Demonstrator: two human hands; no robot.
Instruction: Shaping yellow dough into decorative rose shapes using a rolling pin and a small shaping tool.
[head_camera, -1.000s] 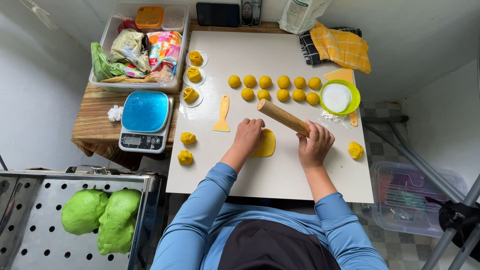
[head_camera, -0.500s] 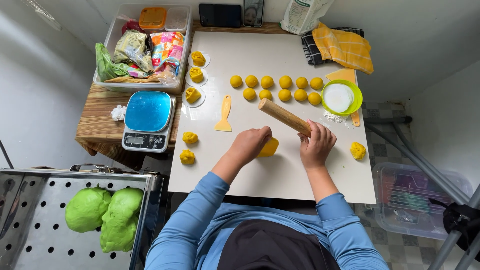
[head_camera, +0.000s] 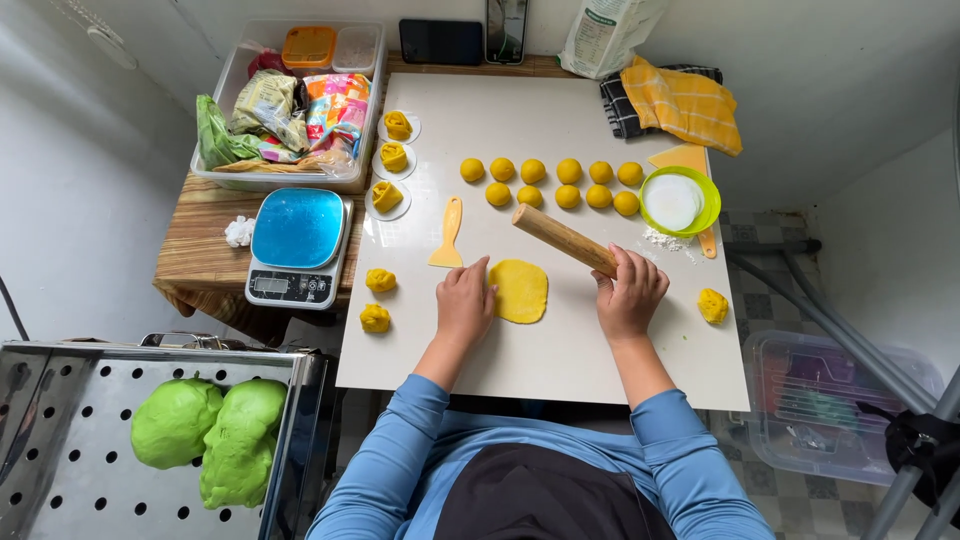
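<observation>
The white board (head_camera: 560, 370) takes up most of the view; its near edge lies just below both wrists, and bare board runs between that edge and the hands. To the left of the left hand, past the board's left edge, sit a blue-topped kitchen scale (head_camera: 297, 246) and, farther up, a clear tub (head_camera: 228, 100) of packets. Low on the left, two green dough lumps (head_camera: 210, 438) rest on a perforated metal tray (head_camera: 60, 470).

The right hand (head_camera: 630, 297) is closed around the lower end of one wooden rolling pin (head_camera: 565, 240), which slants up and left, its free end raised above the flat piece. The left hand (head_camera: 466, 300) lies flat with fingers loosely spread, holding nothing, fingertips touching the left rim of the dough disc (head_camera: 521, 291).

That disc is yellow, thin, roughly oval, and lies between the two hands.

Beyond the pin are ten yellow dough balls (head_camera: 550, 182) in two rows. A green-rimmed bowl (head_camera: 706, 190) of flour sits above the right hand. Three coiled pieces on small white saucers (head_camera: 394, 158) stand up left, two rough lumps (head_camera: 378, 298) left of the left hand, one lump (head_camera: 712, 305) right of the right hand. One yellow scraper (head_camera: 448, 234) lies just above the left hand.
</observation>
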